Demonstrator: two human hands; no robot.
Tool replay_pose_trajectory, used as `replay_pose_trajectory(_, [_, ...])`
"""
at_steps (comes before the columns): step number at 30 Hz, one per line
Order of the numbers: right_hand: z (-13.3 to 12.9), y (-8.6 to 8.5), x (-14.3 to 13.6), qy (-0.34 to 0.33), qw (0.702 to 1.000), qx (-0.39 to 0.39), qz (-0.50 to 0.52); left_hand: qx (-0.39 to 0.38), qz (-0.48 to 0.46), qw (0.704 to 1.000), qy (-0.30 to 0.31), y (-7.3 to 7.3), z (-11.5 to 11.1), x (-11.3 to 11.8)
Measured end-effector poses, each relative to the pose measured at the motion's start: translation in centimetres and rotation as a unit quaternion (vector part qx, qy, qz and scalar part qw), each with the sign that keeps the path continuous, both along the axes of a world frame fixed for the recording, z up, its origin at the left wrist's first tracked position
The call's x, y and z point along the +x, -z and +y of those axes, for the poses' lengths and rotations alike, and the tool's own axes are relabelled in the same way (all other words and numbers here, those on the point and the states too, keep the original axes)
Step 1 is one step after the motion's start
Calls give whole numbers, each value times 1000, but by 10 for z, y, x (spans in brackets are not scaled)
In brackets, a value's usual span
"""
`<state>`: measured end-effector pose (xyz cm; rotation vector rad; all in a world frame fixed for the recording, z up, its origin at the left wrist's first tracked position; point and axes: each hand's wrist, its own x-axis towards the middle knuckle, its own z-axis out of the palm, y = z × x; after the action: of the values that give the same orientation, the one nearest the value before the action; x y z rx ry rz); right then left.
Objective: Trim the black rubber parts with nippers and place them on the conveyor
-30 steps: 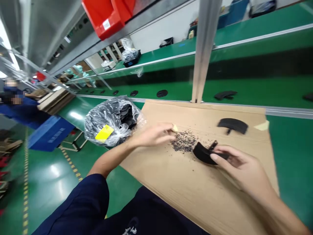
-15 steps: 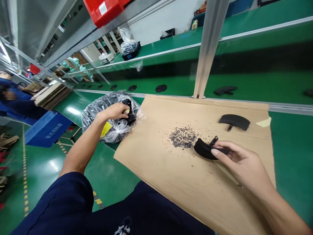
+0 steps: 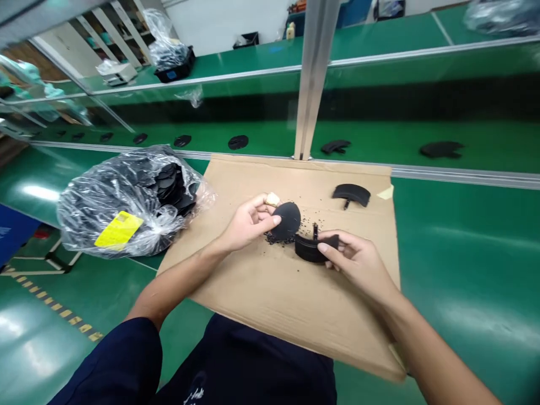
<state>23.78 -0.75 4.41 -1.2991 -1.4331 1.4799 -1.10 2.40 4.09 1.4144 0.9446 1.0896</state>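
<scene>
Between the thumb and fingers of my left hand (image 3: 248, 225) is a flat black oval plate (image 3: 287, 221). A small pale yellow piece (image 3: 273, 198) shows at the same hand's fingertips. My right hand (image 3: 354, 256) grips a curved black plastic part (image 3: 311, 249) with a short stem pointing up. The two held pieces are close together but look apart, above a scatter of tiny black bits (image 3: 310, 219) that they partly hide. A similar curved black part (image 3: 351, 194) lies farther back on the cardboard sheet (image 3: 253, 292).
On the left, a clear plastic bag (image 3: 113, 197) with a yellow label holds many black plates. Behind the cardboard runs a metal rail with an upright post (image 3: 314, 84). Beyond it, several black parts lie in a row on a green surface (image 3: 379, 138).
My left hand has come out of the bag and moved right, now with the oval plate. My right hand still holds the curved part. The view has turned to the right.
</scene>
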Motion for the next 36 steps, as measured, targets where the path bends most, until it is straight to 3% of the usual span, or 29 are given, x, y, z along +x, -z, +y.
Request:
replay_pose_trajectory(5, [-2,4,0,-25,999,-4,21,53,50,997,33,17,-9,29])
replay_pose_trajectory(9, [-3,10,2,-49,999,14,6,168,167,970,58,22,-12,29])
replay_pose_trajectory(12, [-4,16,3,-60,998,29,-11,212,189,956,69,25,-13,26])
replay_pose_trajectory(15, [-4,21,3,-68,997,38,-25,183,158,968,63,30,-15,25])
replay_pose_trajectory(19, [-4,24,3,-62,997,41,-26,85,39,995,21,34,-18,26])
replay_pose_trajectory(23, [-6,24,2,-63,997,36,-16,81,-5,997,-4,34,-18,28])
replay_pose_trajectory(26, [-8,23,1,-60,998,32,-14,111,32,993,-32,34,-17,27])
replay_pose_trajectory(31, [-11,22,-1,-51,998,29,-13,197,156,968,-19,31,-17,26])
replay_pose_trajectory(36, [-13,22,-4,-55,998,17,-20,222,191,956,-34,29,-19,29])
